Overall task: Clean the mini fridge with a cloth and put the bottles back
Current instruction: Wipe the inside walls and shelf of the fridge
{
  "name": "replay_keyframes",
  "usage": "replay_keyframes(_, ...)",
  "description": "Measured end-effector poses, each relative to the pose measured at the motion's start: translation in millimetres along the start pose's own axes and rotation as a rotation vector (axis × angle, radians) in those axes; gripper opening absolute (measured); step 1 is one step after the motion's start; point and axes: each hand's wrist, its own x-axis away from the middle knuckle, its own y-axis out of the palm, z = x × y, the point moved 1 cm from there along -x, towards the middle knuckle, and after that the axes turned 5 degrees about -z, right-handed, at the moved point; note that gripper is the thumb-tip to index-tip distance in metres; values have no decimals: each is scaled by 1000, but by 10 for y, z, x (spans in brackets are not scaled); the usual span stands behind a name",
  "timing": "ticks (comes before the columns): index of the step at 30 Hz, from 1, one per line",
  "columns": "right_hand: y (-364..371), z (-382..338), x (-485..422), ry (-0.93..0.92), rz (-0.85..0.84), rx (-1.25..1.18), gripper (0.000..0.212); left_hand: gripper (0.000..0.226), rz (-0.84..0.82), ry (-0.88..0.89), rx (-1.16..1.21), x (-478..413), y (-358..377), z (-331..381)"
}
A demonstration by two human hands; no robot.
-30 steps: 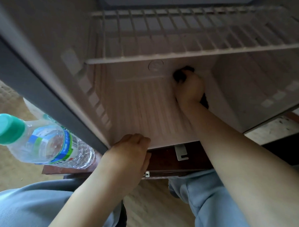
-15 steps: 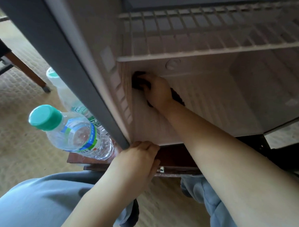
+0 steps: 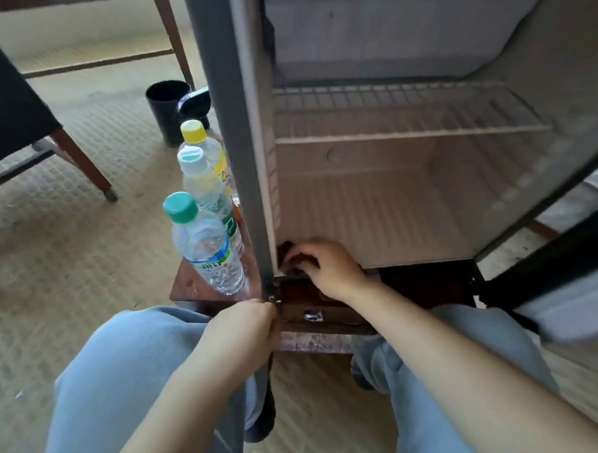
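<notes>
left hand [image 3: 241,330] curling at stand's [image 3: 190,288] front edge, grip unclear | right hand [image 3: 325,267] clutching dark cloth [image 3: 287,252], wiping fridge [image 3: 377,212] floor's front-left corner | bottles [image 3: 204,246] standing upright along stand's left edge, outside the fridge, nearer left hand

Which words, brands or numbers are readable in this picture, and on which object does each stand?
No text is readable.
Green-capped bottle: label print blurred.
Middle bottle: label blurred, partly hidden.
Yellow-capped bottle: label print too small.
Round mark on the fridge back wall: unreadable.
</notes>
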Motion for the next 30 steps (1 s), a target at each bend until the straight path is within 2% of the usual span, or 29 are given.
replay_keyframes(3,124,-77,550,31,-109,102,30,24,-13,-31,-1,62,143,-63)
replay_keyframes(4,129,-81,683,57,-59,116,33,23,3,-28,6,94,189,-75)
replay_keyframes(7,51,-83,1018,145,350,74,32,19,66,-20,59,205,275,-72)
replay_keyframes(8,51,-102,1126,128,387,54,31,18,83,-15,90,242,290,-53)
replay_keyframes(10,92,-229,1327,55,274,56,35,17,124,-9,155,310,299,10)
replay_keyframes(11,106,-285,1414,7,293,60,37,18,146,-6,179,340,296,57)
replay_keyframes(13,115,-323,1514,-81,458,66,37,21,203,-2,210,359,281,137)
replay_keyframes(14,131,-315,1534,-92,435,83,37,21,235,-7,228,372,263,182)
replay_keyframes(16,212,-320,1540,-73,198,146,38,21,283,-10,273,398,259,258)
replay_keyframes(17,257,-306,1566,-51,148,168,37,22,291,-6,288,412,261,296)
replay_keyframes(20,288,-255,1662,-40,320,100,34,22,267,0,276,424,258,377)
replay_keyframes(23,260,-293,1662,-86,226,127,35,24,270,-2,257,469,249,445)
replay_keyframes(25,270,-319,1687,-67,353,99,35,27,265,8,256,475,253,456)
replay_keyframes(26,280,-355,1706,-64,349,107,34,27,264,3,263,472,250,452)
replay_keyframes(29,361,-399,1702,-69,156,230,29,28,278,7,282,477,262,456)
replay_keyframes(30,369,-397,1707,-55,215,183,28,28,271,19,282,478,275,462)
